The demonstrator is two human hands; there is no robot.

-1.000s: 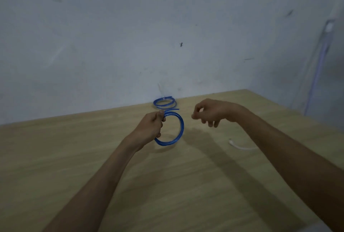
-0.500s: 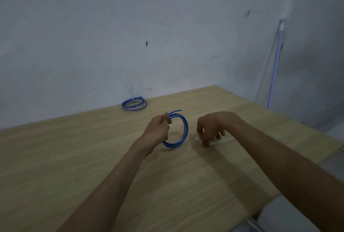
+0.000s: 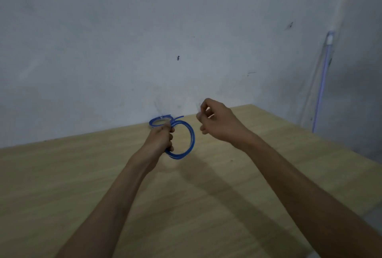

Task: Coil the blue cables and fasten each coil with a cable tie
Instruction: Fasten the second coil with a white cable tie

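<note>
**Left hand has the coil, right hand unclear**

I see the left hand (image 3: 162, 136) gripping a blue cable coil (image 3: 191, 137), fingers wrapped round the left side of the loop. The coil stands roughly upright, held just above the wooden table (image 3: 62, 179) near the middle of its far edge. Several turns are visible, and one loose cable end (image 3: 180, 117) pokes out of the top toward the right.

The right hand (image 3: 219, 123) is raised just right of the coil, not touching it. Fingers are curled, thumb and forefinger brought together. It's blurred at the fingertips, so I can't tell if anything is pinched there.

A second blue coil (image 3: 154, 123) lies flat at the far edge of the table, against the wall (image 3: 103, 40). It sits right behind the left hand, which hides part of it. A small white cable tie (image 3: 161, 117) shows on its back rim.

A pale pipe (image 3: 322, 84) runs down the wall past the table's far right corner.

Both forearms reach in from the near edge.
</note>
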